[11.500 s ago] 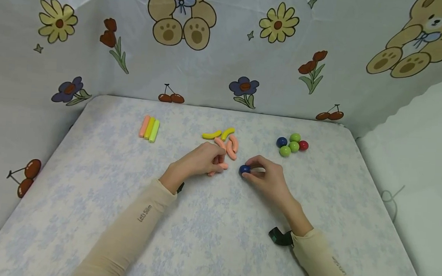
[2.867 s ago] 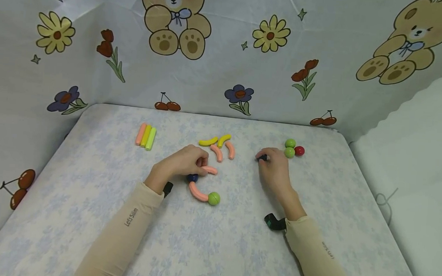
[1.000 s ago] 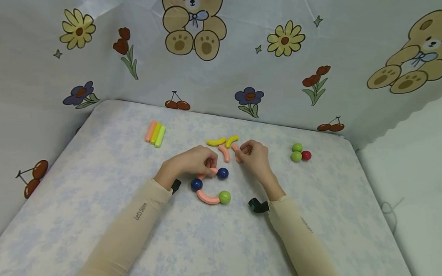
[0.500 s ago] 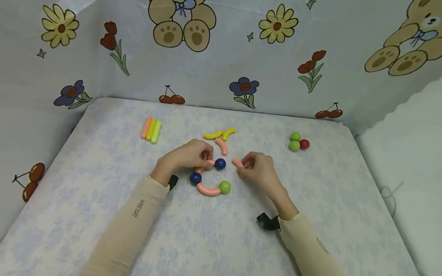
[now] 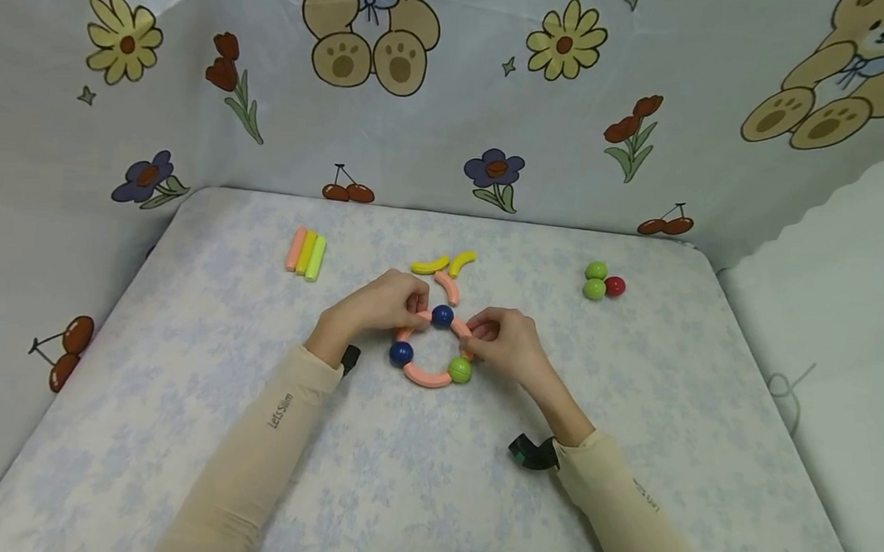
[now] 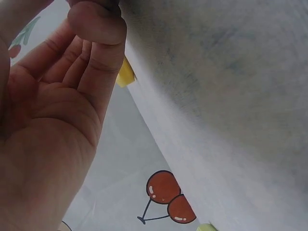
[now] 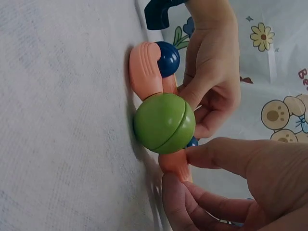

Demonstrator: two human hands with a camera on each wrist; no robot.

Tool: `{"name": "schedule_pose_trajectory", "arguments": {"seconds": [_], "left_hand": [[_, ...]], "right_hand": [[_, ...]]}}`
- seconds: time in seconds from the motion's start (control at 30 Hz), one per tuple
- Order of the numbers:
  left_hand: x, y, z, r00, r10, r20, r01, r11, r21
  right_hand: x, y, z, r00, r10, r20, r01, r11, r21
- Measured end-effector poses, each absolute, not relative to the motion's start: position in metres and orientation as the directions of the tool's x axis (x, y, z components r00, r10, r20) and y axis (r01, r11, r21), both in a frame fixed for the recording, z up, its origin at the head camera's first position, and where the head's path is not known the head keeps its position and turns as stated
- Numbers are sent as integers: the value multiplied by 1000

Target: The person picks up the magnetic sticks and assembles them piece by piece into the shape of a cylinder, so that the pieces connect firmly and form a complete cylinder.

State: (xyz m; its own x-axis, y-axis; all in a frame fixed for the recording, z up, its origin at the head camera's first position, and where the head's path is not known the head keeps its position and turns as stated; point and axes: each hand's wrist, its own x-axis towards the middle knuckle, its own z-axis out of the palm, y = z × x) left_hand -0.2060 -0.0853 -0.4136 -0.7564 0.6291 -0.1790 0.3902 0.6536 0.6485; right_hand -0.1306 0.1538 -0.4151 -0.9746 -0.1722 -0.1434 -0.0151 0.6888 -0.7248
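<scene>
On the table, a ring of pink curved rods and balls lies between the hands: one blue ball at the top, another blue ball at the left, a green ball at the lower right. My left hand pinches the upper-left pink rod, partly covering it. With thumb and fingers, my right hand grips the right-hand pink rod, whose end meets the green ball in the right wrist view. Only the palm and curled fingers of the left hand show in the left wrist view.
Behind the ring lie a loose pink curved rod and two yellow curved rods. Three straight rods sit side by side at the back left. Two green balls and a red ball are grouped at the back right.
The right hand has taken a pink curved rod from the back pile and brought it left between the top blue ball and the green ball, closing the ring. The left hand keeps its pinch.
</scene>
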Motion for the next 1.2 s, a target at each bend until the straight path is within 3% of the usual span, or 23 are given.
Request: {"name": "schedule_pose_trajectory", "arguments": {"seconds": [0.3, 0.57, 0.8, 1.03, 1.13, 1.2], "left_hand": [[-207, -87, -410, -761, 617, -200, 362, 659, 659], [-202, -93, -404, -793, 524, -310, 195, 701, 686], [-194, -89, -400, -727, 505, -466, 107, 753, 649], [-192, -85, -402, -722, 528, -447, 120, 732, 670], [-198, -94, -399, -763, 505, -403, 120, 723, 680], [-202, -106, -396, -852, 419, -314, 122, 742, 659]], "right_hand": [[-128, 154, -412, -964, -224, -143, -50, 680, -732], [-123, 151, -414, -961, -267, -69, -151, 719, -679], [-128, 159, -414, -970, -239, -43, -156, 750, -643], [-133, 168, -418, -979, -205, -5, -154, 753, -640], [-135, 171, -422, -982, -186, 13, -150, 741, -655], [-137, 173, -424, -983, -182, 29, -155, 729, -667]]}}
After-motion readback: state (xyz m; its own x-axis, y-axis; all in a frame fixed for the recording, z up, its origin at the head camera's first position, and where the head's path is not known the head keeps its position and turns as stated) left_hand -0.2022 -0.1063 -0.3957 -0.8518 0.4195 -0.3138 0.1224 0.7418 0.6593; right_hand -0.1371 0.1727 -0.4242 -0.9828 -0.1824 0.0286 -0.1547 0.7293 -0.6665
